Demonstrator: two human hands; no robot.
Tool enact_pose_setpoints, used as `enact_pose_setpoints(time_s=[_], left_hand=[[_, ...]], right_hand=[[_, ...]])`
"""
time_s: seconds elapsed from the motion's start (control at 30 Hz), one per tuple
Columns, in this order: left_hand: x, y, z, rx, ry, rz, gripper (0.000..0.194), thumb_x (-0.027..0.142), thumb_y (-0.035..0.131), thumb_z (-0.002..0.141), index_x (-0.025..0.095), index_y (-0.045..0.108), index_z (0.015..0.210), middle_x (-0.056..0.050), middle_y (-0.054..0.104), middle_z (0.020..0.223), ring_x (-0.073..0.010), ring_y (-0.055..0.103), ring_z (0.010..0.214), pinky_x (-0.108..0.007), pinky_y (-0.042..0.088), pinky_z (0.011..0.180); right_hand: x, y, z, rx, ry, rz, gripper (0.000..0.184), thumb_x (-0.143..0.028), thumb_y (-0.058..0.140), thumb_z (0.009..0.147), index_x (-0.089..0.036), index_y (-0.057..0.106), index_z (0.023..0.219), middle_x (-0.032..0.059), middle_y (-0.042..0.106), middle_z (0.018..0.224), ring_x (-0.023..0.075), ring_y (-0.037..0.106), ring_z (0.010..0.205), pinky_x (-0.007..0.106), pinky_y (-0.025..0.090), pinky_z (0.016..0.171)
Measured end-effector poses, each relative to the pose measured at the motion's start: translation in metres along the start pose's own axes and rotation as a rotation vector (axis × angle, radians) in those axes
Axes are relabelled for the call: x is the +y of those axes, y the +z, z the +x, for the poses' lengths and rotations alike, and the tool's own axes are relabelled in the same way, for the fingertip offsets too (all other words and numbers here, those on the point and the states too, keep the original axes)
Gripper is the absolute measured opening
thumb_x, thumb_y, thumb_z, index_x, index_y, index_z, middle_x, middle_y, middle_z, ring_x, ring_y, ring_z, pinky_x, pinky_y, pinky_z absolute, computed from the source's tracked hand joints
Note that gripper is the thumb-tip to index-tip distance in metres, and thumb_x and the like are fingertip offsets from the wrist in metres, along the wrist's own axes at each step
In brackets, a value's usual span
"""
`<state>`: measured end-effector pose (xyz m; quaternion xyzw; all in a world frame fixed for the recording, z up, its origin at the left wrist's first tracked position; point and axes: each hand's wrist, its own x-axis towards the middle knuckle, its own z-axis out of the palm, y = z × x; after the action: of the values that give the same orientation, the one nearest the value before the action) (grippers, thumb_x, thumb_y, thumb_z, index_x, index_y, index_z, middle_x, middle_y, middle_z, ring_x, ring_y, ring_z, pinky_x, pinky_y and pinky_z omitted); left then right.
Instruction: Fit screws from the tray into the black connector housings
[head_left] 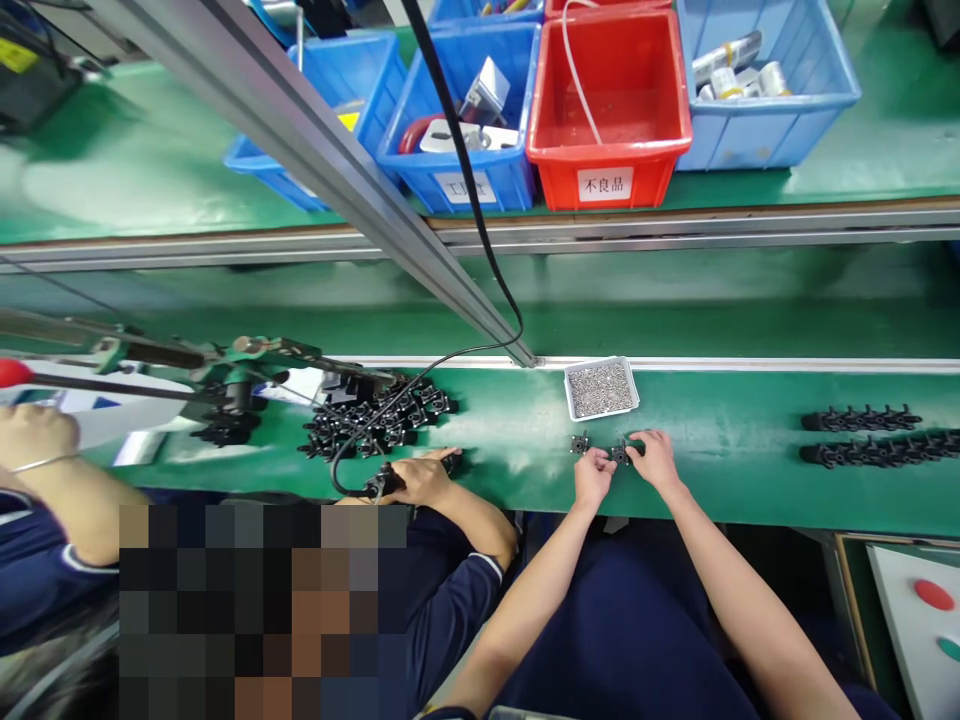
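Observation:
My left hand [592, 480] and my right hand [656, 462] are close together over the bench's front edge, fingers closed. Between their fingertips is a small black part [619, 453] with short projecting arms, pinched from both sides; the fingers hide some of it. Another small black part [580, 443] lies at the tips of my left hand, on its far side; whether it touches the fingers I cannot tell. Just beyond my hands stands a white tray [634, 404] filled with tiny silvery metal pieces, too small to name.
Two rows of black parts [877, 453] lie at the right. On the left, a co-worker's hand [424, 478] grips a black corded tool beside a pile of black parts [375, 415]. A metal post [450, 270], a hanging cable [480, 210] and a shelf with blue and red bins [609, 150] stand beyond.

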<state>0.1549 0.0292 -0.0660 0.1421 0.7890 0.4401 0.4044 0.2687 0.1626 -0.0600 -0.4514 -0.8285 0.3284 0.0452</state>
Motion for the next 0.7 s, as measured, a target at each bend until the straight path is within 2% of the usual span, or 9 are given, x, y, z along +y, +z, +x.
enact_pose_setpoints(time_s=[0.07,0.17,0.27,0.37,0.43,0.47,0.53,0.63,0.7], left_hand=[[-0.003,0.002,-0.002,-0.001,0.054,0.029,0.012,0.016,0.071,0.077,0.015,0.067,0.089,-0.001,0.069,0.071,-0.0125,0.066,0.066,-0.024,0.052,0.067],[-0.004,0.004,-0.006,0.008,0.034,0.038,0.010,0.016,0.071,0.078,0.015,0.068,0.088,-0.002,0.069,0.073,-0.0123,0.065,0.068,-0.024,0.052,0.069],[0.003,-0.005,-0.012,-0.019,0.039,0.098,0.014,0.018,0.071,0.080,0.016,0.067,0.093,-0.001,0.067,0.073,-0.0130,0.064,0.067,-0.025,0.053,0.070],[0.014,-0.028,-0.016,0.021,0.259,0.298,0.027,0.014,0.069,0.081,0.021,0.065,0.107,-0.005,0.068,0.098,-0.0184,0.064,0.093,-0.033,0.052,0.088],[0.022,-0.045,-0.013,0.079,0.406,0.463,0.046,0.006,0.067,0.079,0.024,0.061,0.121,-0.008,0.060,0.125,-0.0233,0.055,0.118,-0.039,0.046,0.103],[0.025,-0.052,-0.009,0.086,0.449,0.533,0.055,0.003,0.066,0.078,0.026,0.057,0.127,-0.008,0.055,0.134,-0.0250,0.049,0.125,-0.042,0.042,0.107],[0.029,-0.061,0.001,0.033,0.487,0.632,0.064,-0.001,0.065,0.076,0.027,0.053,0.132,-0.008,0.052,0.139,-0.0262,0.044,0.128,-0.043,0.041,0.108],[0.027,-0.069,0.013,-0.082,0.490,0.692,0.057,-0.002,0.061,0.079,0.026,0.056,0.128,-0.007,0.059,0.127,-0.0251,0.047,0.121,-0.042,0.042,0.104],[0.022,-0.077,0.014,-0.095,0.466,0.701,0.051,0.000,0.059,0.081,0.026,0.058,0.126,-0.006,0.062,0.120,-0.0246,0.049,0.116,-0.040,0.043,0.103]], right_hand=[[-0.002,0.000,0.000,0.000,0.002,-0.002,0.024,-0.031,0.065,0.081,-0.028,0.070,0.104,0.0063,0.067,0.116,0.0309,0.044,0.127,0.051,0.038,0.107],[-0.006,-0.003,-0.001,-0.007,0.004,-0.015,0.024,-0.031,0.064,0.082,-0.028,0.070,0.105,0.0067,0.067,0.116,0.0318,0.043,0.127,0.052,0.038,0.107],[-0.013,-0.012,-0.004,0.009,-0.030,-0.036,0.026,-0.032,0.060,0.085,-0.028,0.068,0.110,0.0077,0.067,0.118,0.0322,0.041,0.130,0.054,0.035,0.110],[-0.020,-0.026,-0.011,0.000,-0.194,-0.108,0.034,-0.036,0.061,0.087,-0.030,0.063,0.121,0.0071,0.064,0.125,0.0328,0.034,0.138,0.060,0.019,0.119],[-0.024,-0.033,-0.015,-0.055,-0.328,-0.211,0.043,-0.035,0.067,0.083,-0.032,0.061,0.125,0.0071,0.061,0.128,0.0350,0.029,0.141,0.066,0.004,0.120],[-0.026,-0.035,-0.017,-0.085,-0.377,-0.270,0.047,-0.032,0.070,0.080,-0.031,0.060,0.126,0.0078,0.060,0.129,0.0363,0.028,0.142,0.068,-0.001,0.119],[-0.031,-0.035,-0.019,-0.116,-0.422,-0.378,0.047,-0.025,0.071,0.078,-0.028,0.062,0.124,0.0097,0.062,0.123,0.0380,0.029,0.141,0.072,-0.006,0.116],[-0.047,-0.025,-0.020,-0.117,-0.433,-0.465,0.034,-0.018,0.066,0.080,-0.023,0.065,0.114,0.0105,0.065,0.110,0.0370,0.035,0.135,0.071,0.000,0.116],[-0.064,-0.013,-0.021,-0.108,-0.442,-0.485,0.028,-0.018,0.064,0.083,-0.021,0.065,0.111,0.0118,0.065,0.107,0.0363,0.039,0.130,0.066,0.013,0.115]])
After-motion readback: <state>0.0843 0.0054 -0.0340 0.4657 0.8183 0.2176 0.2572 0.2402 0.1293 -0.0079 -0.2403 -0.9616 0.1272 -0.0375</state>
